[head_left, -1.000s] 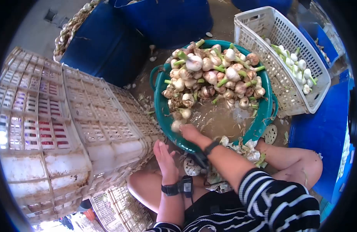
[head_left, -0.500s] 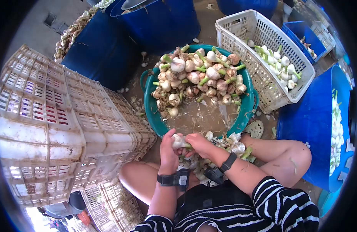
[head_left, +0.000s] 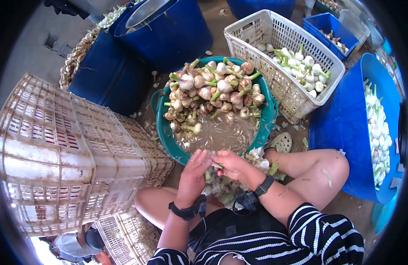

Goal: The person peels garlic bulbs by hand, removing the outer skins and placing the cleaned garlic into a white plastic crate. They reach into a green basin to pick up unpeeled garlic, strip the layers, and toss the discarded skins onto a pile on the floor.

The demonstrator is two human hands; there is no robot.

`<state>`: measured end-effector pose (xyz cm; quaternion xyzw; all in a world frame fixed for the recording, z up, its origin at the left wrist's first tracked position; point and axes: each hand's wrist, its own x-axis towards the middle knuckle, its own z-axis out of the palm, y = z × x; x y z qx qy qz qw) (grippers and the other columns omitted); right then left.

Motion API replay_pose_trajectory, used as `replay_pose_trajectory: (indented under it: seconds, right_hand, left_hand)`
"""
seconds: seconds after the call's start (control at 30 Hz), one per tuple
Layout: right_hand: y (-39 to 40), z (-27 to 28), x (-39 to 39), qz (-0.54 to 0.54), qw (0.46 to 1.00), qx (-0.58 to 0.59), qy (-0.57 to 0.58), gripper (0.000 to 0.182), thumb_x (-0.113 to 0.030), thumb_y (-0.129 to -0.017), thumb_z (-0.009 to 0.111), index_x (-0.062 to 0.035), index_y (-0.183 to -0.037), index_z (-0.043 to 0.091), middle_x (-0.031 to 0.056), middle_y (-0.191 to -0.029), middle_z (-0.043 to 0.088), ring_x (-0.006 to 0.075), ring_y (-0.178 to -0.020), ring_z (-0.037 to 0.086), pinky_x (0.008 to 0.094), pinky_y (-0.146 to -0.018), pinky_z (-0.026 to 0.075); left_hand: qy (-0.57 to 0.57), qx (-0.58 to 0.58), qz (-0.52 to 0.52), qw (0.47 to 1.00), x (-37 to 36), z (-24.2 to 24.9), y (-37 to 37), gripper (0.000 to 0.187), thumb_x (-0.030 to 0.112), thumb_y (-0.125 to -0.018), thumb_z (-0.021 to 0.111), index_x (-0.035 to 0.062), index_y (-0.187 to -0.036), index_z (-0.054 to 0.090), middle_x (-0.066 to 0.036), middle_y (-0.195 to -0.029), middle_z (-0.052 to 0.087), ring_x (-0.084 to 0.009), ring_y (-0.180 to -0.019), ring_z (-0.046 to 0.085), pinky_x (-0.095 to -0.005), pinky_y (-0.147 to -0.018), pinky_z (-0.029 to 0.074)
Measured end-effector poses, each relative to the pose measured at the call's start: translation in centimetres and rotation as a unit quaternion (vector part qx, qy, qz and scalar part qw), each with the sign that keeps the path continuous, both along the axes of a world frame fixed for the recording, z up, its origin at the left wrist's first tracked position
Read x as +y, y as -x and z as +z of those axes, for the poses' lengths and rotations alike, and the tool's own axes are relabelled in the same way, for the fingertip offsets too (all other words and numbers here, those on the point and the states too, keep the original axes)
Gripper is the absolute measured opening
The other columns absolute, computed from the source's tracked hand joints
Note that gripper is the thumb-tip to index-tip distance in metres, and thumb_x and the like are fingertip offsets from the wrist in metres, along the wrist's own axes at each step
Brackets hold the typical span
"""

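Observation:
My right hand is closed on a garlic bulb, whose green stem shows between the hands. Most of the bulb is hidden or blurred. Right against it is my left hand, its fingers stretched out and slightly smeared by motion. Just beyond both hands stands a green tub, heaped at its far side with unpeeled garlic above murky water. Loose garlic skins and leaves lie below my hands, between my legs.
A white crate with peeled garlic stands beyond the tub at right. Beside my knee is a blue barrel of white garlic. Stacked crates rise at left. More blue barrels stand behind. A person is at lower left.
The view has shifted, so the tub and crates sit differently. My left hand has gone from fingers curled round the bulb to fingers straightened; the white bulb shows less.

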<state>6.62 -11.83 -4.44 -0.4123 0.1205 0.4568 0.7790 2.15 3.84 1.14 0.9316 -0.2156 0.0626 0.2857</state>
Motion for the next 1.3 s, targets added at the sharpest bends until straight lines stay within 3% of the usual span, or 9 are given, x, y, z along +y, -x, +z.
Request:
replay_pose_trajectory:
  seconds: [0.13,0.27,0.37,0.43,0.5,0.6,0.8,1.1,1.3]
  right_hand:
    - [0.3,0.8,-0.9,-0.077,0.986,0.035,-0.143,0.014,-0.019,-0.092,0.046,-0.0084,-0.098,0.053,0.0011,-0.080,0.059,0.0084,-0.063,0.054,0.0216,-0.049,0.044]
    - [3.8,-2.0,-1.3,0.193,0.837,-0.507,0.069,0.021,-0.028,-0.085,0.056,-0.0104,-0.095,0.060,0.0061,-0.079,0.062,0.0159,-0.070,0.059,0.0336,-0.061,0.047]
    - [4.3,1.0,-2.5,0.350,0.688,-0.573,0.275,0.025,-0.030,-0.083,0.058,-0.0122,-0.099,0.060,0.0087,-0.079,0.061,0.0175,-0.071,0.058,0.0347,-0.065,0.047]
    - [2.3,3.0,-1.9,0.104,0.843,-0.446,0.284,0.028,-0.025,-0.084,0.058,-0.0045,-0.103,0.061,0.0136,-0.090,0.062,0.0175,-0.079,0.060,0.0308,-0.070,0.047]
    - [0.6,4.5,-1.0,-0.105,0.838,-0.496,0.200,0.025,-0.024,-0.084,0.057,-0.0017,-0.095,0.062,0.0137,-0.086,0.060,0.0178,-0.070,0.059,0.0323,-0.063,0.047]
    - [-1.7,4.8,-0.5,0.010,0.901,-0.429,0.067,0.025,-0.022,-0.085,0.056,0.0004,-0.094,0.060,0.0130,-0.082,0.056,0.0179,-0.067,0.056,0.0334,-0.060,0.046]
    - [0.9,4.5,0.5,0.002,0.709,-0.682,0.179,0.010,-0.013,-0.084,0.053,-0.0035,-0.088,0.055,0.0138,-0.082,0.051,0.0336,-0.078,0.052,0.0411,-0.067,0.042]
    - [-1.6,5.2,-0.5,0.063,0.916,-0.396,0.007,0.016,-0.018,-0.084,0.060,-0.0032,-0.088,0.058,0.0001,-0.080,0.050,0.0091,-0.072,0.050,0.0232,-0.062,0.041]
    - [-1.5,4.0,-0.6,0.134,0.852,-0.498,0.096,0.013,-0.018,-0.084,0.056,-0.0058,-0.084,0.055,0.0042,-0.074,0.052,0.0146,-0.066,0.053,0.0288,-0.058,0.043]
  left_hand:
    - [0.435,0.143,0.215,0.863,-1.5,-2.2,0.3,0.019,-0.007,-0.081,0.050,-0.0028,-0.097,0.060,-0.017,-0.114,0.057,-0.0277,-0.101,0.058,-0.0353,-0.090,0.045]
    - [0.715,0.185,0.291,0.609,-0.9,-1.8,0.0,0.016,0.002,-0.087,0.048,-0.0004,-0.102,0.054,-0.012,-0.105,0.060,-0.0186,-0.096,0.058,-0.0285,-0.085,0.047]
    - [0.658,0.181,0.296,0.669,-0.5,-1.3,0.3,0.017,0.004,-0.087,0.050,0.0000,-0.104,0.053,-0.008,-0.102,0.059,-0.0145,-0.094,0.057,-0.0251,-0.080,0.046]
    - [0.610,0.183,0.304,0.708,-0.7,-0.9,0.6,0.016,0.004,-0.087,0.051,-0.0001,-0.102,0.054,-0.007,-0.101,0.059,-0.0136,-0.093,0.056,-0.0247,-0.079,0.046]
    - [0.502,0.128,0.279,0.808,-1.0,-0.4,0.6,0.013,0.004,-0.086,0.053,-0.0004,-0.098,0.056,-0.006,-0.098,0.058,-0.0119,-0.088,0.056,-0.0242,-0.077,0.045]
    - [0.459,0.093,0.223,0.855,-0.8,-0.1,0.5,0.011,0.007,-0.088,0.052,-0.0006,-0.095,0.056,-0.008,-0.096,0.059,-0.0136,-0.087,0.057,-0.0269,-0.076,0.048]
    - [0.612,0.177,0.324,0.700,-0.1,-1.5,0.9,0.015,0.008,-0.088,0.052,0.0007,-0.101,0.052,-0.008,-0.094,0.059,-0.0161,-0.081,0.059,-0.0280,-0.072,0.049]
    - [0.622,0.246,0.226,0.708,0.2,0.0,0.7,0.013,0.006,-0.089,0.048,0.0011,-0.101,0.051,-0.008,-0.096,0.056,-0.0171,-0.086,0.058,-0.0304,-0.077,0.049]
    - [0.606,0.262,0.252,0.708,0.2,-1.0,1.4,0.013,0.009,-0.089,0.050,0.0023,-0.100,0.051,-0.007,-0.091,0.057,-0.0159,-0.082,0.058,-0.0288,-0.074,0.049]
